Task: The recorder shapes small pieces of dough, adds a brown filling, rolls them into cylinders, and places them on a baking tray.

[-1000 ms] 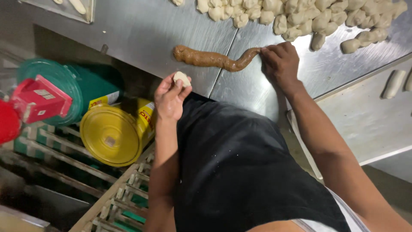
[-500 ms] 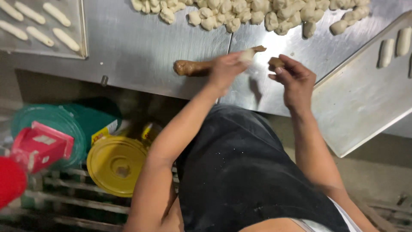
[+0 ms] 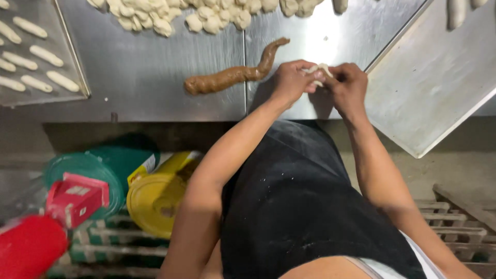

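1. A steel table (image 3: 155, 67) ran across the far side of the scene, its surface bare in the middle and crowded with dough toward the far edge.
2. A person in a black apron (image 3: 299, 206) stood at the table's near edge, both forearms stretched out over the steel.
3. An empty metal tray (image 3: 429, 88) lay tilted at the right, one corner hanging past the table edge; a second tray (image 3: 62, 98) at the far left carried rows of shaped dough sticks (image 3: 39, 54).
4. Below the table at the left stood a green tub (image 3: 103, 170), a yellow tub (image 3: 155, 199), a red box (image 3: 77, 199) and a red lid (image 3: 26, 250), close together.
5. A heap of pale dough lumps (image 3: 206, 15) lined the far edge of the table.
6. A long brown roll of filling (image 3: 232, 75) lay on the steel just left of the hands.
7. The left hand (image 3: 292, 82) and right hand (image 3: 349, 88) met above the table, fingers of both pinched closed around one small piece of white dough (image 3: 320, 72), held between them just off the steel.
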